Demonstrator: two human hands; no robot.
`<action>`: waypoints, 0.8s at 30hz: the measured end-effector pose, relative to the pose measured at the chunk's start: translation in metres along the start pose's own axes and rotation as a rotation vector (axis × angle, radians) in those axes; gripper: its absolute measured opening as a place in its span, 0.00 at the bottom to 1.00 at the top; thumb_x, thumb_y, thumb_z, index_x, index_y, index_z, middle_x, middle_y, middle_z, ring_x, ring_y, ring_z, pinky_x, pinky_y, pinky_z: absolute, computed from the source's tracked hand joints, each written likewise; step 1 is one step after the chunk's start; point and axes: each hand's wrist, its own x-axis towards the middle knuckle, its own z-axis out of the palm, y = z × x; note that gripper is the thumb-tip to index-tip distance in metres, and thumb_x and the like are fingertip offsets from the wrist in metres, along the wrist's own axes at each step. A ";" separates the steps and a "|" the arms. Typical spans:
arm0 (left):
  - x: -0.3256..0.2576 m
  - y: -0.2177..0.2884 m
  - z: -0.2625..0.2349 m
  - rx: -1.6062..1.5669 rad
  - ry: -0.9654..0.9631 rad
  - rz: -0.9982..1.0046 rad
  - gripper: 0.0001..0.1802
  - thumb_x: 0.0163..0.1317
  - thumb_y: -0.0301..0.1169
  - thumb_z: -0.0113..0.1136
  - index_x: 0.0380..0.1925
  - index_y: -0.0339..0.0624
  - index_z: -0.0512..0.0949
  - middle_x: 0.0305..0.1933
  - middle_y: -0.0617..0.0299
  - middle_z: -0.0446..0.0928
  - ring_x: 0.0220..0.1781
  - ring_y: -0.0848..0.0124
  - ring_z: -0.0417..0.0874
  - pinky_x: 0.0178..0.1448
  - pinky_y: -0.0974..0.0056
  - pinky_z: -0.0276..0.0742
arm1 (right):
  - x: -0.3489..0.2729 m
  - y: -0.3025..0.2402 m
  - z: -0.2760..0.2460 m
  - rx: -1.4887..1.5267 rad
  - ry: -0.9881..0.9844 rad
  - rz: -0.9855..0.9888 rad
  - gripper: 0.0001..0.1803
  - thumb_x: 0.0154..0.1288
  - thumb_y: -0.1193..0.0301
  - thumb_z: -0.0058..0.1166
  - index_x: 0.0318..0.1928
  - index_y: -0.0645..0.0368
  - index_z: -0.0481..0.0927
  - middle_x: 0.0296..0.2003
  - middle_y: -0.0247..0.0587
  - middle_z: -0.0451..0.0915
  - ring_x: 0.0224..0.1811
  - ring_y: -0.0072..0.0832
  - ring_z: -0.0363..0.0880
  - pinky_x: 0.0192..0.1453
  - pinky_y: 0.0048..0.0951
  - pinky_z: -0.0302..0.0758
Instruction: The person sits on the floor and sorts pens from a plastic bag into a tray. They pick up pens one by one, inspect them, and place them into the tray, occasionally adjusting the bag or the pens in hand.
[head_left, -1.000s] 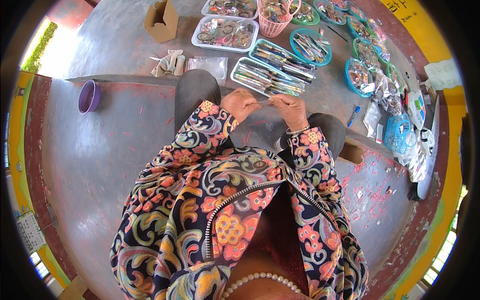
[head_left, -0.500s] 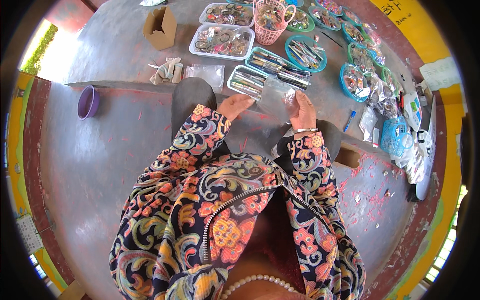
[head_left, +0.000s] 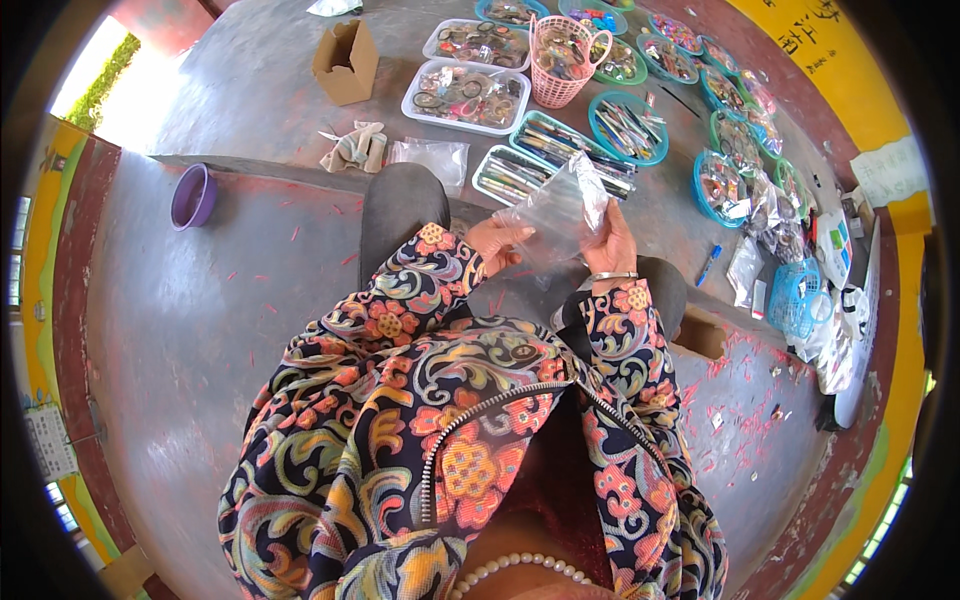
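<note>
A clear plastic bag (head_left: 553,212) is stretched between my two hands above my lap. My left hand (head_left: 496,245) pinches its left edge between thumb and fingers. At the other side my right hand (head_left: 611,245) grips the bag, and a crinkled, shiny part stands up above those fingers. Just beyond the bag lie a white tray of pens (head_left: 490,178) and a light blue tray of pens (head_left: 540,128), both partly covered by it. A round teal basket of pens (head_left: 597,112) sits behind them to the right.
More clear bags (head_left: 440,160) and a crumpled cloth glove (head_left: 357,147) lie on the ledge. A cardboard box (head_left: 347,75), white trays of small items (head_left: 410,103), a pink basket (head_left: 560,80) and several round baskets stand farther back. A purple basin (head_left: 193,197) is left; a blue marker (head_left: 709,265) lies right.
The bag is now raised and tilted, with its crinkled part standing higher at my right hand. My left hand has moved a little right and nearer to me. The whole view has shifted slightly.
</note>
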 end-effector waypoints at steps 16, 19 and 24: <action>-0.038 0.155 -0.026 0.686 0.356 0.581 0.08 0.60 0.31 0.53 0.34 0.37 0.73 0.28 0.63 0.77 0.29 0.76 0.79 0.28 0.72 0.76 | -0.007 0.001 0.002 -0.405 0.161 -0.073 0.11 0.62 0.62 0.49 0.33 0.57 0.72 0.29 0.41 0.79 0.30 0.30 0.79 0.29 0.24 0.73; -0.052 0.197 -0.039 0.671 0.412 0.625 0.09 0.61 0.32 0.52 0.33 0.36 0.73 0.28 0.63 0.77 0.27 0.76 0.78 0.26 0.72 0.74 | -0.011 0.004 0.005 -0.450 0.173 -0.027 0.11 0.62 0.61 0.49 0.32 0.56 0.73 0.28 0.40 0.80 0.29 0.28 0.79 0.28 0.23 0.71; -0.043 0.217 -0.105 0.554 0.463 0.486 0.10 0.60 0.34 0.53 0.35 0.38 0.74 0.28 0.62 0.77 0.23 0.75 0.76 0.22 0.72 0.71 | -0.015 0.008 0.014 -0.484 0.170 0.063 0.11 0.62 0.62 0.48 0.31 0.56 0.74 0.27 0.38 0.80 0.28 0.26 0.79 0.28 0.22 0.71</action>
